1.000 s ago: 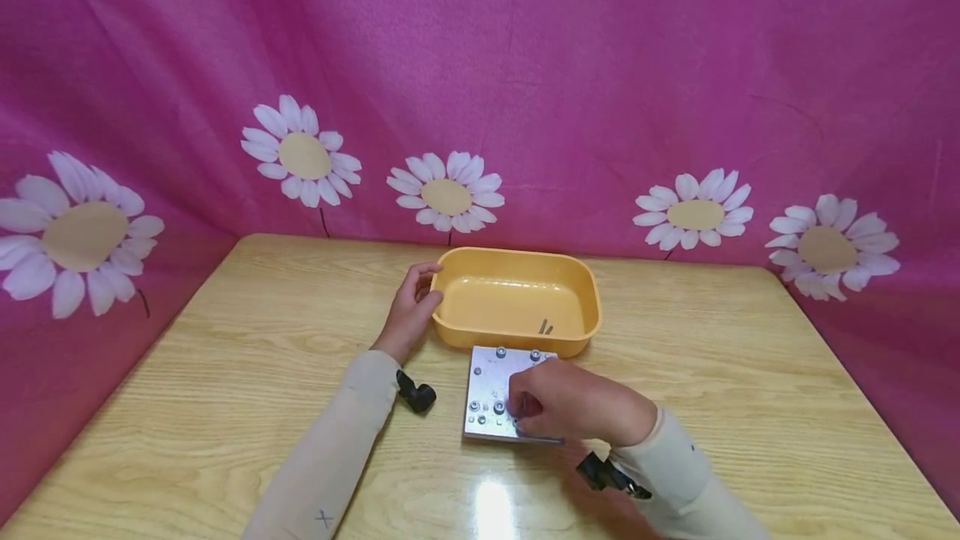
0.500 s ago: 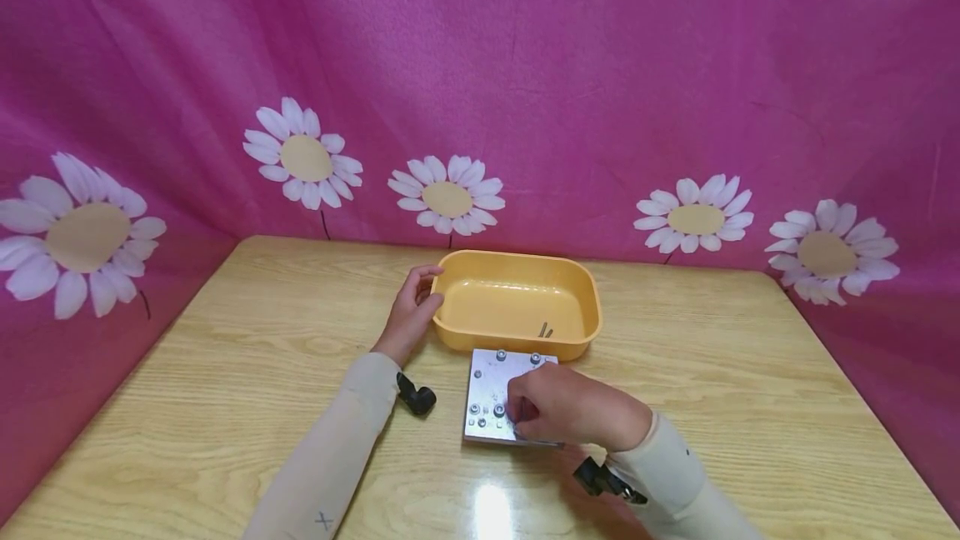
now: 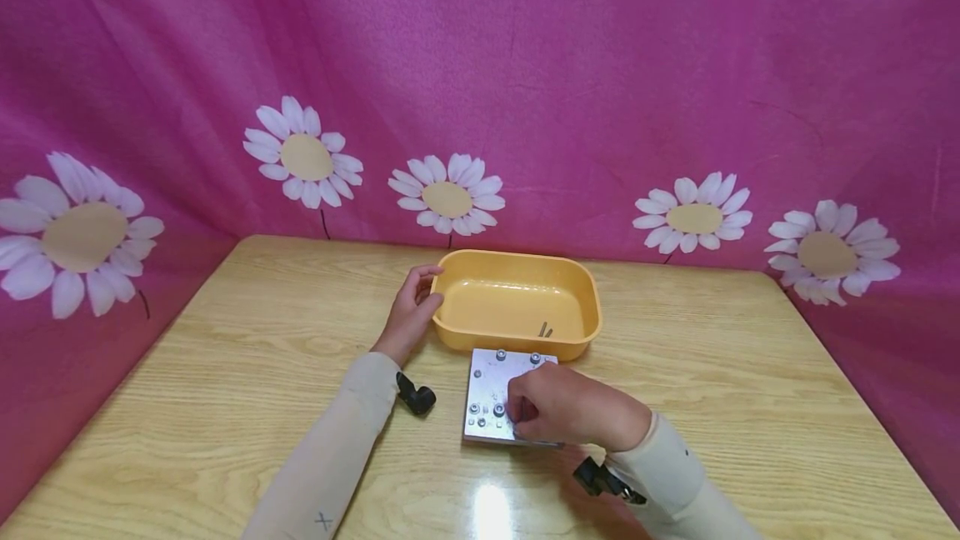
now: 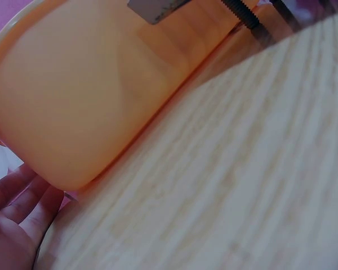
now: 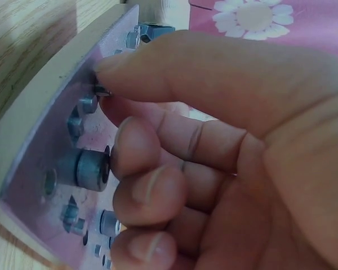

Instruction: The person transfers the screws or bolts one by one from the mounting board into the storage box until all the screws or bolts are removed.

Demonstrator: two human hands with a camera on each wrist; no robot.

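My left hand (image 3: 408, 311) touches the left end of an orange tray (image 3: 517, 345), its fingers loosely bent. In the left wrist view, the fingers of the left hand (image 4: 17, 216) lie beside the tray wall (image 4: 73, 101). A square metal plate (image 3: 487, 382) with several screws and small pins lies just in front of the tray. Over its right part, my right hand (image 3: 577, 407) is bent down. Seen from the right wrist, the thumb and index finger of the right hand (image 5: 214, 135) pinch a small metal pin (image 5: 103, 90) at the plate surface (image 5: 50, 126); its lower end is hidden.
Two thin metal pins (image 3: 545, 329) lie inside the tray at its right. The wooden table (image 3: 225, 373) extends around the tray and plate. Behind it hangs a pink cloth (image 3: 562, 90) with white flowers. Threaded rods (image 4: 242, 13) show below the plate in the left wrist view.
The right hand has shifted very slightly over the plate since the first frame. The left hand, tray and plate keep their places relative to one another.
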